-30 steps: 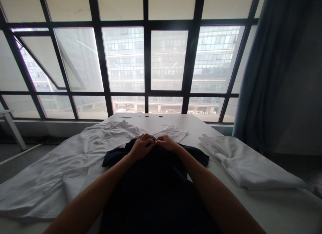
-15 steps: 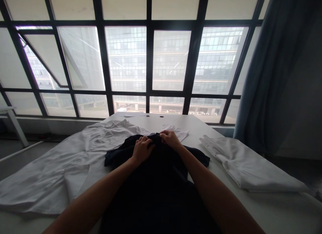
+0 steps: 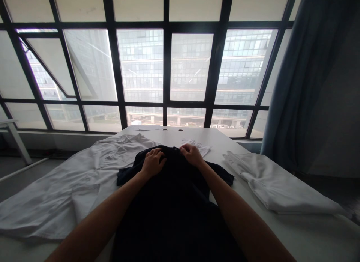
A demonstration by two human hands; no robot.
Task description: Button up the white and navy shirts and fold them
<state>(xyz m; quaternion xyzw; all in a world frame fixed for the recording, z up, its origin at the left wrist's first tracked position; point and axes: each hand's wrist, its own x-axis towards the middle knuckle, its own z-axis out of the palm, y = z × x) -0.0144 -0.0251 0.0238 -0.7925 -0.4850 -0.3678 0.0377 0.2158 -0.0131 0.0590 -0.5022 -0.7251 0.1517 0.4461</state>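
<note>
Shirt: dark shirt (image 3: 174,202) on the table (image 3: 216,138), running from the near side of the view to both hands, a sleeve spread to each side.
Left hand: left hand (image 3: 153,162) rests on the shirt near its far edge, fingers bent, thumb apart from them; whether it grips cloth cannot be told.
Right hand: right hand (image 3: 191,154) is narrow, thumb and fingertips closed on the shirt's far edge.
Gap between hands: wider than a second ago, when the fingertips met at the middle; the left hand has shifted outward, the right hand slightly.
Far edge: now exposed between the hands and drawn broader toward the left; in my judgement, the edge is being spread and straightened.
Small tab: dark tab (image 3: 175,148) at that edge, beside the right fingertips; too small to identify.
White cloths: left cloth (image 3: 109,168) and right cloth (image 3: 270,179) flank the shirt, unchanged; small cloth (image 3: 204,149) lies behind the right hand, partly covered.
Hidden: the right thumb's contact with the edge and any cloth beneath the left palm.
Cut off: both forearms, the shirt's near end and the left cloth, at the frame border.
Hard to make out: folds and seams, lost in shadow against the windows (image 3: 140,67).
</note>
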